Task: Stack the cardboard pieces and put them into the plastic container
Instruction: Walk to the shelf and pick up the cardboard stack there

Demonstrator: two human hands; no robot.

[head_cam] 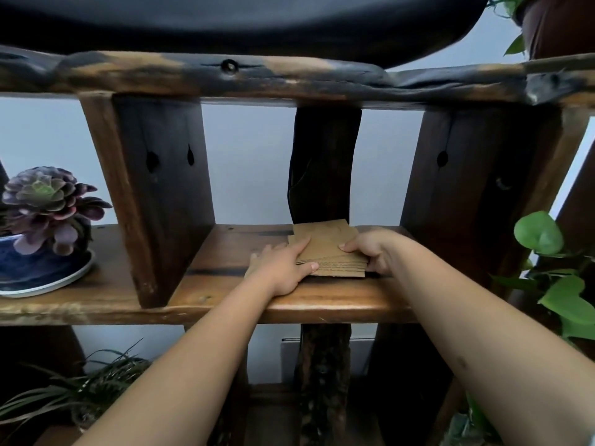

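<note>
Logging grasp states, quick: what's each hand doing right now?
Left hand: closed on the cardboard stack, gripping its left edge.
Right hand: closed on the same stack, gripping its right edge.

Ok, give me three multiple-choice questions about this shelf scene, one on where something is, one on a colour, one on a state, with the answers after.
1. Where does the cardboard stack lie?
A. On the wooden shelf, in front of a dark upright post
B. Inside a plastic container
C. On the floor

2. What colour is the pot that holds the succulent?
A. Red
B. Blue
C. Yellow

3. How do the hands meet the stack?
A. Both are away from it
B. Only one touches it
C. The left hand and the right hand hold it from opposite sides

Answers: 1 A, the stack rests on the shelf board and no container is in view. 2 B, the pot is blue, on a white saucer. 3 C, fingers of each hand lie on the stack's sides and top.
</note>
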